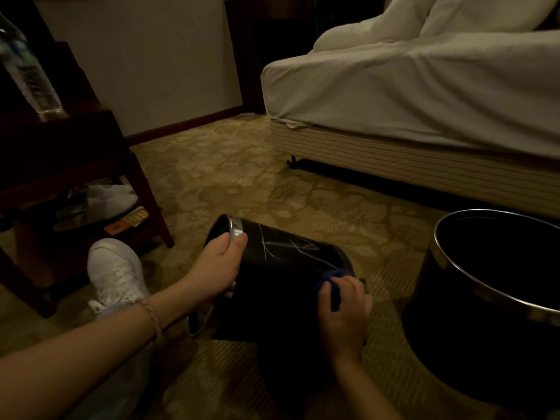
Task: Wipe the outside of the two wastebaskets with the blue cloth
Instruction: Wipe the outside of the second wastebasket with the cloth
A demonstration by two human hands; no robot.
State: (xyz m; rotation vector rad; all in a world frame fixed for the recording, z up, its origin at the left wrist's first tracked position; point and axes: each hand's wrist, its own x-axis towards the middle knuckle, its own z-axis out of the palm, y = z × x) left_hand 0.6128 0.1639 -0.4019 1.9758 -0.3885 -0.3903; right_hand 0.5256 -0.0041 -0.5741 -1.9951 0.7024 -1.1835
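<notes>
**Hands on tipped bin: left steadies rim, right wipes with cloth**

Left hand [222,262] grips the shiny metal rim band of the tipped black cylindrical wastebasket [281,268]: thumb on the outside of the band, fingers curled over the edge into the mouth. That bin lies on its side on the patterned beige carpet [242,177], near centre, mouth facing left, base to the right. Pale scratch marks show on its upper wall.

Right hand [344,310] is clenched round the bunched blue cloth [331,278] and presses it against the bin's wall near the base end. Only a small wad of cloth shows above the fingers; the rest is hidden.

Handling, my read:
- Bin looks rigid and light, held tilted with one hand. Smooth glossy wall, so likely to roll or slide under wiping pressure. The rim is the sensible hold: a hard edge to hook fingers over.
- Scratches suggest the finish marks easily; keep pressure moderate.
- Cloth is soft and limp, conforms to the curve, needs to stay wadded in the palm.

Second black round wastebasket with a metal rim band [485,286] stands upright at near right, just beside the tipped one, apart from both hands. Whether it has been wiped, cannot tell.

Also in view: white sneaker [116,274] near left, dark wooden side table [60,153] at left, white-sheeted bed [409,92] far right.
</notes>
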